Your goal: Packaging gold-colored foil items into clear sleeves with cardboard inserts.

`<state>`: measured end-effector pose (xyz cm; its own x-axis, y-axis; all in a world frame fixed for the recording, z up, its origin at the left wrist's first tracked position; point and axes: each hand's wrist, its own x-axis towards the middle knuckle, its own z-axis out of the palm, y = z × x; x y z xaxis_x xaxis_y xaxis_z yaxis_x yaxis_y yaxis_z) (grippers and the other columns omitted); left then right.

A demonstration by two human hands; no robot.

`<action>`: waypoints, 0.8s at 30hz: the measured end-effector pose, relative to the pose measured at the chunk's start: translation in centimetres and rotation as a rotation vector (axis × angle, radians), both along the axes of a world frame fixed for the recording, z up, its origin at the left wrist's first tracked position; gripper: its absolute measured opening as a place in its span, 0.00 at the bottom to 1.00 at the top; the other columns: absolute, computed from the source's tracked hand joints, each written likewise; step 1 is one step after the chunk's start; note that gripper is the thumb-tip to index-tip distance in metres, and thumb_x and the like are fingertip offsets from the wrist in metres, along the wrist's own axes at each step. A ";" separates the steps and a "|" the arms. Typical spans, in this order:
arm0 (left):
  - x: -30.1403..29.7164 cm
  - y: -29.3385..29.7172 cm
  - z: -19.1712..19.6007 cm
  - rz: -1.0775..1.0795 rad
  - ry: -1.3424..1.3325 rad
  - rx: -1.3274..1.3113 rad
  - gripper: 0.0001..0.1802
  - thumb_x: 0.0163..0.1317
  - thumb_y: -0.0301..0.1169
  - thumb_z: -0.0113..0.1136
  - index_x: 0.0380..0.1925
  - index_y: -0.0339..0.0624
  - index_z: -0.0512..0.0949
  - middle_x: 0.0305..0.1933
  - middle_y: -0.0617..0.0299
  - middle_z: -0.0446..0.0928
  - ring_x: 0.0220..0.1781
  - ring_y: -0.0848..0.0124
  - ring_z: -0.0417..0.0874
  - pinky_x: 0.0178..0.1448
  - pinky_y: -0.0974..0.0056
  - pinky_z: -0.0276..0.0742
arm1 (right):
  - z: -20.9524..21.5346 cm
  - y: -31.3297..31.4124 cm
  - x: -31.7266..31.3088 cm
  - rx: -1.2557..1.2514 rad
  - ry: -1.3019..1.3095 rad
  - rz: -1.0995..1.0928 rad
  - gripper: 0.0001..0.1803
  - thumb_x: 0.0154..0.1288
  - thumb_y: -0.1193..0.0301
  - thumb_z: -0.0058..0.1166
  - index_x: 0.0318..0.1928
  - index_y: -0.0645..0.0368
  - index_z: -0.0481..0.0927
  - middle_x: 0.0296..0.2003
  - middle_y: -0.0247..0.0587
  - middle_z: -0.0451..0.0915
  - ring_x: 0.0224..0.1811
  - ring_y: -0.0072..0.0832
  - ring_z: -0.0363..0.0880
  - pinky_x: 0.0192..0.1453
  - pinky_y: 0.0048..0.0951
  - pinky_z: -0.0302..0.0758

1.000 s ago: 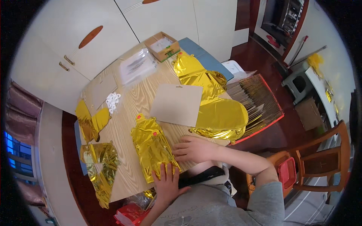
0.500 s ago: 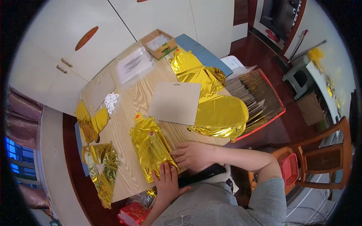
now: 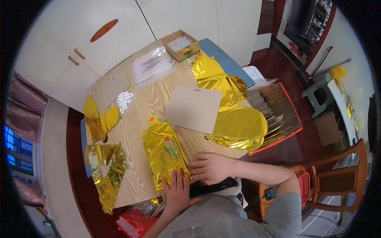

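A folded gold foil balloon (image 3: 158, 146) lies near the table's front edge, with red dots at its top and middle and a small clear packet on it. My left hand (image 3: 177, 196) rests on its lower end, fingers stretched out flat. At its right edge my right hand (image 3: 212, 167) lies with the fingers extended, the tips touching or very close to the foil. Beyond them is a flat beige card (image 3: 192, 109) with a hang hole, partly covering large unfolded gold foil balloons (image 3: 240, 125) on the right.
More gold foil (image 3: 105, 174) hangs over the table's left edge. White rings (image 3: 124, 101), plastic sleeves (image 3: 154, 65) and a cardboard box (image 3: 180, 44) sit farther back. A carton of packed cards (image 3: 274, 115) stands right of the table, with a wooden chair (image 3: 333, 178) nearby.
The whole view has shifted slightly, moving the scene a little to the right. The folded foil looks flatter and smoother under my hands, which keep nearly the same places on it.
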<state>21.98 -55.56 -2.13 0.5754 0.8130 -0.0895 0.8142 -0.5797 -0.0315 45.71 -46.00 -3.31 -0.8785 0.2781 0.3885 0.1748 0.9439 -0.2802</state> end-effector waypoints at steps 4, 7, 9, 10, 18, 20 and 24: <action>0.0 -0.1 0.0 0.012 -0.022 -0.009 0.62 0.39 0.73 0.62 0.63 0.31 0.66 0.71 0.32 0.57 0.76 0.38 0.52 0.67 0.20 0.42 | 0.3 0.2 0.1 -0.014 0.027 0.003 0.18 0.61 0.60 0.53 0.49 0.52 0.82 0.54 0.33 0.80 0.66 0.34 0.69 0.69 0.46 0.62; 0.1 0.1 0.2 0.009 -0.022 -0.017 0.62 0.39 0.73 0.62 0.62 0.29 0.66 0.71 0.31 0.57 0.75 0.38 0.53 0.67 0.20 0.40 | 0.4 0.2 0.4 -0.023 0.019 0.009 0.19 0.61 0.59 0.52 0.50 0.51 0.82 0.54 0.32 0.80 0.65 0.34 0.69 0.71 0.47 0.60; 0.1 0.2 0.3 0.023 -0.001 -0.032 0.59 0.41 0.73 0.61 0.63 0.35 0.67 0.71 0.34 0.57 0.76 0.39 0.53 0.67 0.20 0.41 | 0.4 0.3 0.5 -0.024 -0.003 0.011 0.20 0.61 0.58 0.51 0.51 0.50 0.83 0.54 0.32 0.80 0.66 0.34 0.68 0.72 0.48 0.58; 0.1 0.2 0.2 0.024 -0.010 -0.029 0.59 0.41 0.73 0.61 0.63 0.35 0.68 0.71 0.33 0.58 0.76 0.39 0.53 0.67 0.20 0.40 | 0.4 0.2 0.5 -0.023 -0.016 0.011 0.20 0.62 0.57 0.51 0.51 0.50 0.82 0.55 0.32 0.80 0.66 0.35 0.68 0.73 0.48 0.58; -0.1 0.1 0.2 0.021 -0.051 -0.015 0.60 0.40 0.73 0.61 0.62 0.35 0.68 0.70 0.33 0.59 0.75 0.40 0.54 0.67 0.20 0.40 | 0.9 0.4 -0.2 0.012 -0.022 -0.028 0.21 0.64 0.55 0.53 0.52 0.54 0.81 0.58 0.34 0.77 0.68 0.35 0.66 0.72 0.47 0.59; -0.1 0.1 0.1 0.016 -0.066 -0.002 0.60 0.40 0.73 0.61 0.62 0.35 0.68 0.70 0.34 0.59 0.75 0.40 0.54 0.67 0.19 0.41 | 1.0 0.5 -0.2 -0.020 -0.025 -0.031 0.22 0.64 0.55 0.53 0.52 0.55 0.81 0.58 0.34 0.77 0.68 0.35 0.66 0.72 0.46 0.59; -0.2 0.1 0.0 0.015 -0.074 -0.003 0.60 0.39 0.73 0.61 0.63 0.36 0.67 0.70 0.33 0.59 0.75 0.40 0.54 0.66 0.19 0.42 | 0.8 0.7 -0.2 -0.049 -0.014 -0.045 0.22 0.63 0.56 0.54 0.52 0.54 0.80 0.58 0.33 0.77 0.68 0.35 0.66 0.72 0.46 0.59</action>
